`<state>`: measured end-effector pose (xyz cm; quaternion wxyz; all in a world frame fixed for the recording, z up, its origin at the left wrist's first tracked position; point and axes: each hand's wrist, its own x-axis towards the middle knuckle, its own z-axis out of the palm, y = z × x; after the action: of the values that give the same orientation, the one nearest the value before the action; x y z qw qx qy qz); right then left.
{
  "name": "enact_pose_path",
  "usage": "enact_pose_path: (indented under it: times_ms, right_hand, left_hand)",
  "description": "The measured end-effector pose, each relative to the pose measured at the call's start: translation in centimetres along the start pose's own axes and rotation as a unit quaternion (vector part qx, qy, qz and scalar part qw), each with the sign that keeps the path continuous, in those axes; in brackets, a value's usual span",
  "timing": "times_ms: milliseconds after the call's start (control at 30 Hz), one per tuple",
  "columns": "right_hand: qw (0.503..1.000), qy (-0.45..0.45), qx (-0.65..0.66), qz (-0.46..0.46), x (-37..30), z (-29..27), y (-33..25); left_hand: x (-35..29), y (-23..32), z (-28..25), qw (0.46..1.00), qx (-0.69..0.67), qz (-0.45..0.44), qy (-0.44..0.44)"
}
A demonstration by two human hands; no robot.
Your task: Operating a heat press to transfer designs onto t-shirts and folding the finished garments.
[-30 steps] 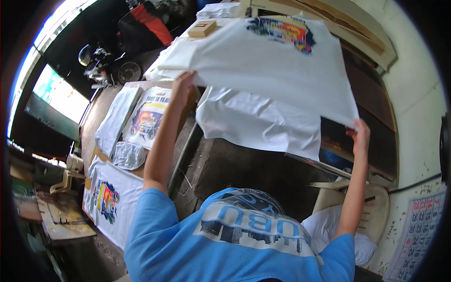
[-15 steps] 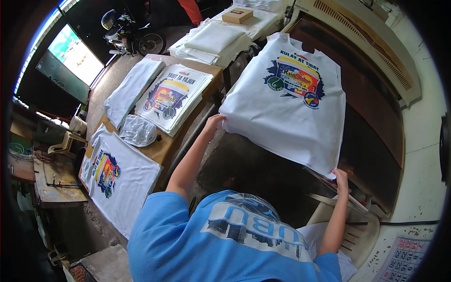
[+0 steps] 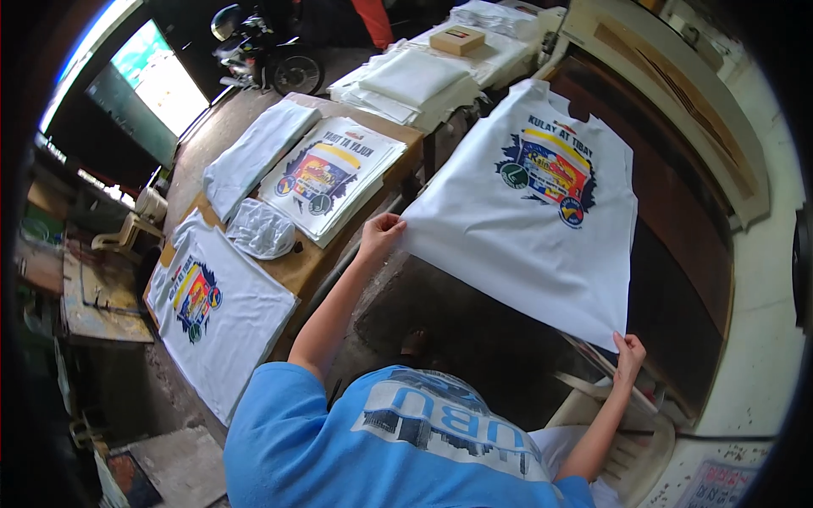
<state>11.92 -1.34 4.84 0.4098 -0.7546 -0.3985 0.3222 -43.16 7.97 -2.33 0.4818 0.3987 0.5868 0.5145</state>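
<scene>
A white shirt panel (image 3: 483, 203) with cut armholes and a colourful print stretches out in front of me. Its far part lies over the dark flat bed of a machine, and its near edge is lifted and pulled straight. At the near left corner, my left hand (image 3: 383, 234) pinches the cloth between thumb and fingers. My right hand (image 3: 628, 356) grips the near right corner, lower and closer to me. On the table to the left is a stack of printed white panels (image 3: 339, 173). Another printed white shirt (image 3: 229, 317) drapes over that table's near edge.
The wooden table (image 3: 391, 159) also bears a folded white cloth (image 3: 258, 152) and a crumpled one (image 3: 261, 230). Behind it, white fabric piles (image 3: 415, 80) and a cardboard box (image 3: 457, 40) stand. A beige slotted machine cover (image 3: 669, 76) rises at right; a plastic chair (image 3: 652, 449) is beside me.
Both hands have come a little toward me, drawing the panel's near edge straighter and tauter. The view has shifted slightly. The shirts on the left table stay put.
</scene>
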Motion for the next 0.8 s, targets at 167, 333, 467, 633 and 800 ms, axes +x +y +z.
enact_pose_path:
  times_ms: [167,333,467,633,800]
  right_hand:
    - [0.99,-0.083,0.041,-0.11,0.4,2.1,-3.7]
    - [0.963,-0.221,0.044,-0.145,-1.8,6.6,-6.2]
    - [0.927,-0.339,0.041,-0.157,-3.2,11.1,-8.9]
    - [0.832,-0.489,0.179,-0.19,-5.2,16.7,-18.7]
    - [0.756,-0.5,0.353,-0.234,-7.9,17.9,-23.8]
  left_hand:
    - [-5.7,1.4,-5.6,0.991,0.108,0.015,0.071]
    - [-17.9,-1.9,-13.2,0.938,0.263,-0.117,0.195]
    - [-29.7,-2.4,-15.3,0.907,0.235,-0.138,0.321]
    - [-43.2,2.9,-16.5,0.85,-0.19,0.154,0.466]
    - [-47.9,10.2,-15.7,0.788,-0.116,0.248,0.551]
